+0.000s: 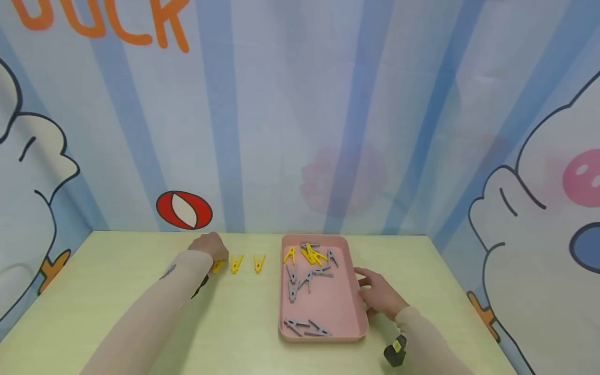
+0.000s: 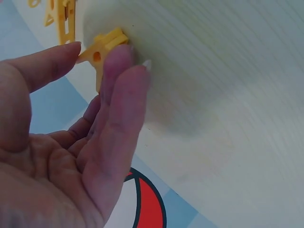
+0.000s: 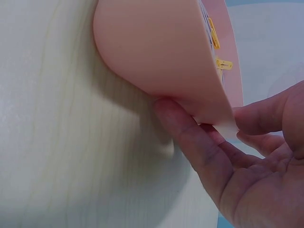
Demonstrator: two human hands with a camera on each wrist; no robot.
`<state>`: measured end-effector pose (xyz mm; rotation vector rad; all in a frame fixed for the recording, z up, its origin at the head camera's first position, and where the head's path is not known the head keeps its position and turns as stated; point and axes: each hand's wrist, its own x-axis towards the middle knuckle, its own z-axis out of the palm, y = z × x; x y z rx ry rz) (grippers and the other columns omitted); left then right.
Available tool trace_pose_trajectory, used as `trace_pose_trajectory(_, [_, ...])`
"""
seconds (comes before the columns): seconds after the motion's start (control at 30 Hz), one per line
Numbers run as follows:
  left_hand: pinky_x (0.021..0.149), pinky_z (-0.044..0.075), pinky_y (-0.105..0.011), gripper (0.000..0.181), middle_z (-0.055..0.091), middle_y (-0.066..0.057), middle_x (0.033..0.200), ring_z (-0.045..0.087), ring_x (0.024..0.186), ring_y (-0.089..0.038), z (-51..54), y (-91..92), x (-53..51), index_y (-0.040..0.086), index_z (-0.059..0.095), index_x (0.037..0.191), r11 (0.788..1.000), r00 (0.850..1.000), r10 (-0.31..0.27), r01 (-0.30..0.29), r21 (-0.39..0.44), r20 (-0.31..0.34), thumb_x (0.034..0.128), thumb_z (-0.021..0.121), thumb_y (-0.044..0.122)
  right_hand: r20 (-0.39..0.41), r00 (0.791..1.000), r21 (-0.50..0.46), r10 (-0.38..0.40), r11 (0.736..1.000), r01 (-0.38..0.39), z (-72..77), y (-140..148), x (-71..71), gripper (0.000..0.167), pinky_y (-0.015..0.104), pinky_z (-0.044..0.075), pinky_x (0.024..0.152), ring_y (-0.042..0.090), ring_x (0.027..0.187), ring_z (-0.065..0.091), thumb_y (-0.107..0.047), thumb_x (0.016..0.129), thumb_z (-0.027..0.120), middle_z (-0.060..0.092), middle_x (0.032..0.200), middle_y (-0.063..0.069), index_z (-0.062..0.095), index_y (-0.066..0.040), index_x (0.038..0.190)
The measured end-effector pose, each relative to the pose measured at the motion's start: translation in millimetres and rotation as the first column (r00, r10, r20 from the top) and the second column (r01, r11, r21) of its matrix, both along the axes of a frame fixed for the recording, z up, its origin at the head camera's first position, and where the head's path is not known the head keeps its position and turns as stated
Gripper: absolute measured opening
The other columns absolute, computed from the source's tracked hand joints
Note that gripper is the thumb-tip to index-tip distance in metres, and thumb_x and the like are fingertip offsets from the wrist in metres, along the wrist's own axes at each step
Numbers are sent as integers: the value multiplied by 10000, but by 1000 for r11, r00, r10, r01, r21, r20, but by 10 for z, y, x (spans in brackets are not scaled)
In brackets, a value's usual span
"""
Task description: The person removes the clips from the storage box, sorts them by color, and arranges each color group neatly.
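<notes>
At the back left of the table, my left hand [image 1: 211, 246] has its thumb and fingertips about a yellow clothespin [image 2: 105, 48], the thumb touching one leg's tip. In the head view the hand hides part of that clothespin. Two more yellow clothespins [image 1: 236, 264] lie beside it in a row to the right. My right hand [image 1: 378, 294] grips the right side of a pink tray [image 1: 344, 307], thumb at the rim and fingers against the outer wall and underside. Inside the tray are several grey clothespins [image 1: 292, 291] and a few yellow clothespins [image 1: 290, 254] at its far end.
The pale wood-grain table [image 1: 234, 323] ends at the back against a blue-and-white striped backdrop [image 1: 290, 114] with cartoon drawings. A dark wrist device [image 1: 396, 350] hangs at my right sleeve.
</notes>
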<state>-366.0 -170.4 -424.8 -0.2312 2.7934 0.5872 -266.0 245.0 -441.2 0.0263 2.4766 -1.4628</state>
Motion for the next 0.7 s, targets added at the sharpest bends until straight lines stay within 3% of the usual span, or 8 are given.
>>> trace_pose_trajectory(0.27, [439,484,-259,201,623,-122,667,554,407,-171,-17,6,-11,-10,613,780,999,1000,31,-31,38,5,870,635,168,-2,1000,5,2,1000,-2,5,10,-9,608,453,566,571,286,850,686,49,943,522,517,1315,269,350,-36,1520])
trace_pose_trajectory(0.47, [487,492,-276,255,639,-109,767,611,517,-211,103,8,37,11,649,815,999,999,32,-33,22,3,891,625,253,-8,1000,5,1,1000,-1,-8,1,1,607,449,566,573,290,868,683,66,933,499,509,1325,284,353,-25,1516])
trace_pose_trajectory(0.7, [546,407,-341,233,511,-39,658,520,581,-204,125,47,-111,59,615,774,993,990,-64,51,-106,-124,870,599,271,-16,1000,2,-1,1000,1,-8,4,-1,610,452,568,580,293,875,683,64,932,501,510,1327,284,351,-24,1517])
